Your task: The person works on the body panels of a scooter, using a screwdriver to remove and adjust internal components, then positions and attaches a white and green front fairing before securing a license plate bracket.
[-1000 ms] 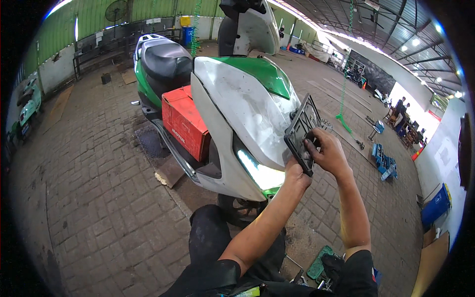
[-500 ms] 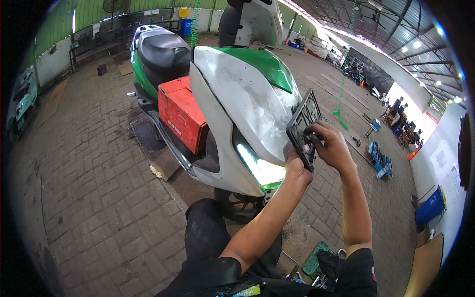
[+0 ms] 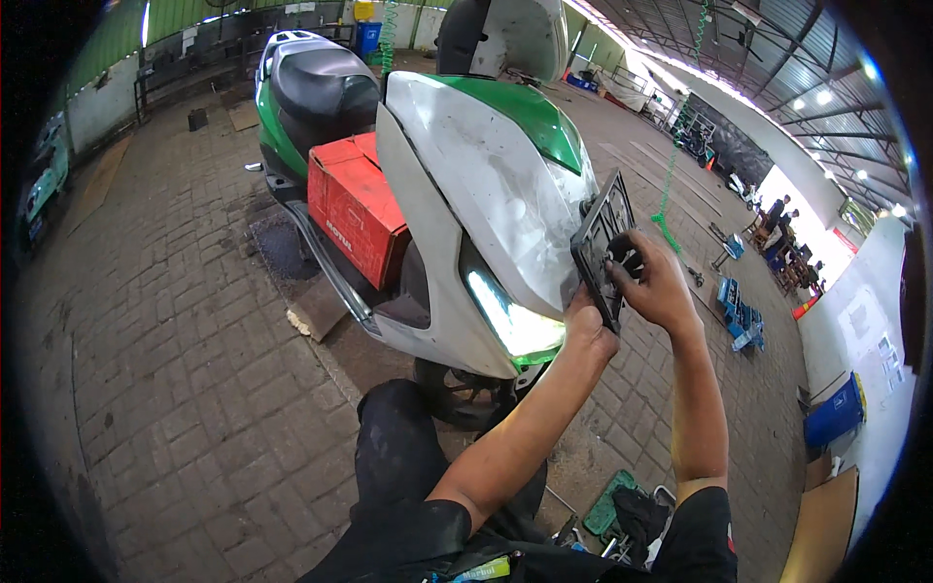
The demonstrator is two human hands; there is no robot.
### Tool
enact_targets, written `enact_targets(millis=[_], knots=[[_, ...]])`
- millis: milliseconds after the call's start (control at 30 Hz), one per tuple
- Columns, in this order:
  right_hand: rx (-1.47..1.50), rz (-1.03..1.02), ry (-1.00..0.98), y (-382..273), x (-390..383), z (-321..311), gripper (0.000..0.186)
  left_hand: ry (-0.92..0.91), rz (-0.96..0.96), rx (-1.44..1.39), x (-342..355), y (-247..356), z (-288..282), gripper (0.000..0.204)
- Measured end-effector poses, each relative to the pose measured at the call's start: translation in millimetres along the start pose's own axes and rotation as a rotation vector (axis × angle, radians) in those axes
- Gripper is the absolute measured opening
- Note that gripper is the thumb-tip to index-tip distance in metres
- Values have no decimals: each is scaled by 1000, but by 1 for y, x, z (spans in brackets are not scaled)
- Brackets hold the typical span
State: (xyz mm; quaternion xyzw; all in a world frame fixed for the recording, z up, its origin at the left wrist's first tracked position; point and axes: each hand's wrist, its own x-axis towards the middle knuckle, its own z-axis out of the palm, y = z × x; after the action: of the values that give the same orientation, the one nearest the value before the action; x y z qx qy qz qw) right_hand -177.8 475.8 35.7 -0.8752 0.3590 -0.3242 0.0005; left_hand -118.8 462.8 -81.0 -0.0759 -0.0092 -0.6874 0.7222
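At the nose of a white and green scooter stands a black rectangular plate frame, tilted. My left hand reaches in behind the frame's lower end, between it and the scooter's front; its fingers are hidden there. On the frame's open face, my right hand has its thumb and fingers curled together in a pinch. What sits between those fingertips is too small to make out. Just below my left wrist the scooter's headlight is lit.
A red cardboard box rests on the scooter's footboard. By my knees lie a green tool case and loose tools. A blue toolbox stands open on the brick floor to the right, near a hanging green coiled hose. People sit farther back.
My right hand has shifted slightly, its fingers curling differently at the frame's face. My left hand stays behind the frame. The whole view has tilted a little.
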Motion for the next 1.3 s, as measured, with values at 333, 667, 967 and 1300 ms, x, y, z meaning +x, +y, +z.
enact_targets(millis=[333, 667, 967, 1300], knots=[[-74, 73, -98, -2, 0, -2, 15, 94, 87, -12, 1, -14, 3, 33], [-71, 138, -112, 8, 3, 1, 20, 38, 113, -39, 7, -17, -6, 27], [-181, 40, -151, 2, 3, -6, 18, 123, -8, -82, -8, -2, 15, 24], [-43, 11, -110, 3, 3, -6, 15, -9, -4, -70, 2, -6, -2, 28]])
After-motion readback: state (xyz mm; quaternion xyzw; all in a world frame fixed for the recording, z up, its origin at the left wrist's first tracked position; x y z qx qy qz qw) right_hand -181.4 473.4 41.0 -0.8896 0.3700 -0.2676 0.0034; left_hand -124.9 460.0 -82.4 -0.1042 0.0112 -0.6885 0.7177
